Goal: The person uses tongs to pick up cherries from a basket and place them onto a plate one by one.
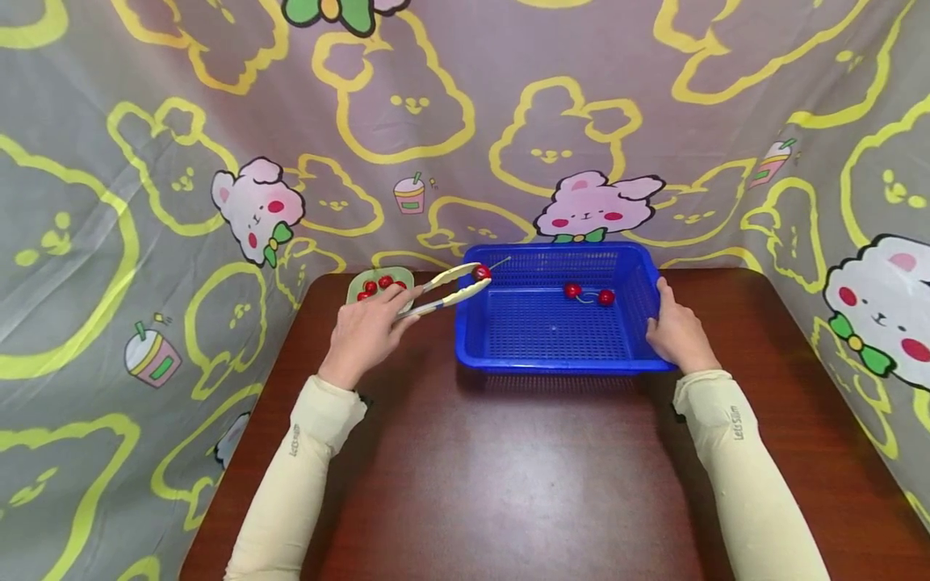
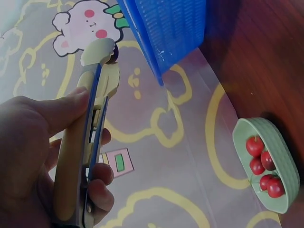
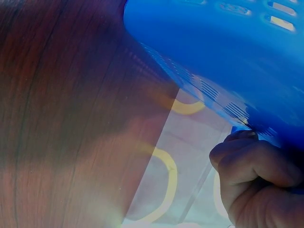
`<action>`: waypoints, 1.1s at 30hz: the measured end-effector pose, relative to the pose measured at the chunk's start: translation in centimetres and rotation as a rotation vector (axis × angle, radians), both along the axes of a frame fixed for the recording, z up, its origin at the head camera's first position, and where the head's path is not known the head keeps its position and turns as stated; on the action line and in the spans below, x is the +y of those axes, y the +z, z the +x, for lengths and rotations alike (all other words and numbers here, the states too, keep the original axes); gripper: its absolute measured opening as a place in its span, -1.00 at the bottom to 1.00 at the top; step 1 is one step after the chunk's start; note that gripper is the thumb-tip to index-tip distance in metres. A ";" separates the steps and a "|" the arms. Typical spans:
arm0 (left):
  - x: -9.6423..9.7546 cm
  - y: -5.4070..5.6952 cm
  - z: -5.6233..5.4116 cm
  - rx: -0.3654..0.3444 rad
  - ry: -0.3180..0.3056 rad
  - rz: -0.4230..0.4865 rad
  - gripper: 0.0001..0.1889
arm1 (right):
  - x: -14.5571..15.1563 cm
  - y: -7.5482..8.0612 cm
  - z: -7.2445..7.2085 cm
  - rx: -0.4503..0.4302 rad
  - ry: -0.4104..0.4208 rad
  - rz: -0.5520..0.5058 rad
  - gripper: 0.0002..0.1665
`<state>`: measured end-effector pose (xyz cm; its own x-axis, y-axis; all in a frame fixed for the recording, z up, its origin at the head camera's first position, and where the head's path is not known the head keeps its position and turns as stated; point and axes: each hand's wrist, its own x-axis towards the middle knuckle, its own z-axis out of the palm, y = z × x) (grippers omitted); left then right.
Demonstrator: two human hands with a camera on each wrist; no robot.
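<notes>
Two pale sleeves (image 1: 286,484) reach in across the dark, glossy table (image 1: 508,476), my hands well apart. My right hand (image 1: 679,332) is clamped on the right end of the blue basket (image 1: 552,365). Over on the other side, my left hand (image 1: 366,335) wraps round the tongs (image 1: 437,305), and their pale tips pinch a red cherry (image 1: 481,273), green stem pointing over the basket! It's up at the left rim; touching or not, I can't tell. Inside, two more cherries (image 1: 572,290) lie toward the back right. Beyond my left hand sits the green bowl (image 2: 243,129), five bowl cherries (image 2: 255,146) showing. Behind everything, a cartoon-printed curtain (image 1: 450,48).
</notes>
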<state>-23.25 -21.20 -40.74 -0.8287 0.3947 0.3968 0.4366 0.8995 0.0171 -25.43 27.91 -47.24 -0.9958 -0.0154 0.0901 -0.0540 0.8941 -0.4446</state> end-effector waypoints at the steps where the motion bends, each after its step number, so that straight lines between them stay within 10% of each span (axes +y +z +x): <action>1: -0.2 0.0 0.0 -0.003 0.006 0.001 -0.50 | 0.0 0.0 0.0 0.004 0.001 0.000 -0.09; 33: -7.0 -1.6 -0.2 -0.025 0.152 0.052 -0.59 | 0.0 -0.1 0.0 -0.016 -0.004 -0.003 -0.09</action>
<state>-23.44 -28.21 -42.39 -0.8874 0.2432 0.3917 0.2940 0.9529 0.0745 -25.42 27.88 -47.30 -0.9972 -0.0114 0.0740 -0.0435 0.8930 -0.4479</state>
